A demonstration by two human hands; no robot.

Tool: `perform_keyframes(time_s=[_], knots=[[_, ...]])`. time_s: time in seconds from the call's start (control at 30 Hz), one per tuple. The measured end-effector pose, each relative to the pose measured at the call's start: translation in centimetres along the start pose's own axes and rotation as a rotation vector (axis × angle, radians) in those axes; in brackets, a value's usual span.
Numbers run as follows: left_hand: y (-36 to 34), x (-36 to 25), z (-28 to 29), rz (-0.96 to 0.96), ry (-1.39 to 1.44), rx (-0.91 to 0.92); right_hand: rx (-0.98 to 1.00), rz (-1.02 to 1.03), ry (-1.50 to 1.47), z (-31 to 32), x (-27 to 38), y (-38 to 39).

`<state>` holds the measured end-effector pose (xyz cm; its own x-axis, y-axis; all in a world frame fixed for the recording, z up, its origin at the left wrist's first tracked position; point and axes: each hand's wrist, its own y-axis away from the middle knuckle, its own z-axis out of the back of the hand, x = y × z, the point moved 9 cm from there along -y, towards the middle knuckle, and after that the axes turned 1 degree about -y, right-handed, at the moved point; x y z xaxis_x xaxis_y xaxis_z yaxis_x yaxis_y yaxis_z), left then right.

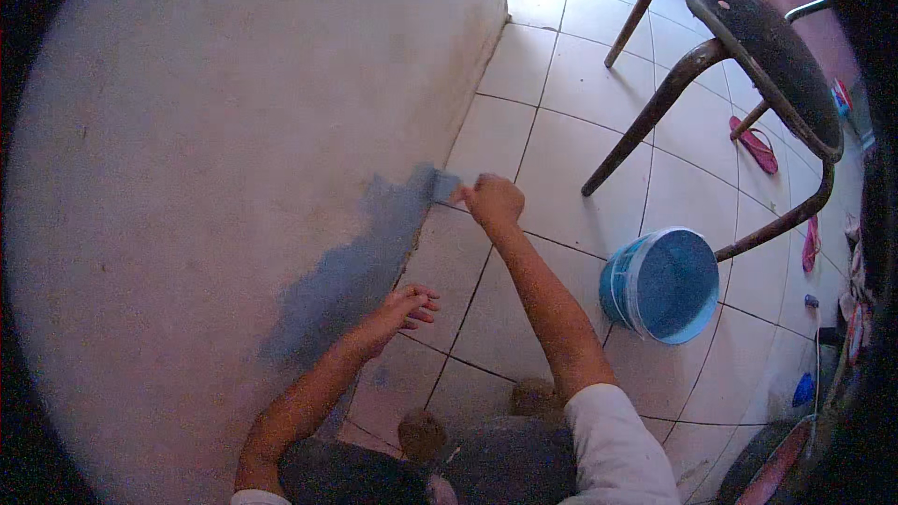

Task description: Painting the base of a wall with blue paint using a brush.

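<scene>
A patch of wet-looking grey-blue paint (351,276) covers the bottom of the pale wall (234,131) on my left, running along the floor joint. My right hand (494,199) is closed around a paintbrush, most of its handle hidden in my fist. The blue-coated bristles of this paintbrush (446,188) touch the wall's foot at the far end of the patch. Nearer to me, my left hand (402,314) hovers beside the painted area with fingers loosely spread, holding nothing. A blue bucket (615,292) with a wire handle and blue paint inside stands on the floor to the right.
White square tiles (580,159) make up the floor. Beyond the bucket is a dark metal-legged stool (762,47), one leg close to the bucket's rim. Pink flip-flops (756,145) lie on the right. My knees (510,458) are at the bottom. Cluttered items line the right edge.
</scene>
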<state>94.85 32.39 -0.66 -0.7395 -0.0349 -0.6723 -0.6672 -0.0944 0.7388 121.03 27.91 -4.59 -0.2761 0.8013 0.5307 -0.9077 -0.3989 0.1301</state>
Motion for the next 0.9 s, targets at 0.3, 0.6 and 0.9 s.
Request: perform_keyframes(time_s=[0.3, 0.6, 0.9], knots=[[-0.1, -0.4, 0.0, -0.014, 0.015, 0.006, 0.135, 0.157, -0.866, 8.5, 3.5, 3.4], [0.2, 1.8, 1.6, -0.043, 0.119, 0.006, -0.261, -0.195, -0.933, 23.5, -11.4, 17.7], [-0.5, 0.0, -1.0, 0.018, 0.014, 0.039, -0.29, -0.503, 0.258, 30.8, -20.4, 20.9]])
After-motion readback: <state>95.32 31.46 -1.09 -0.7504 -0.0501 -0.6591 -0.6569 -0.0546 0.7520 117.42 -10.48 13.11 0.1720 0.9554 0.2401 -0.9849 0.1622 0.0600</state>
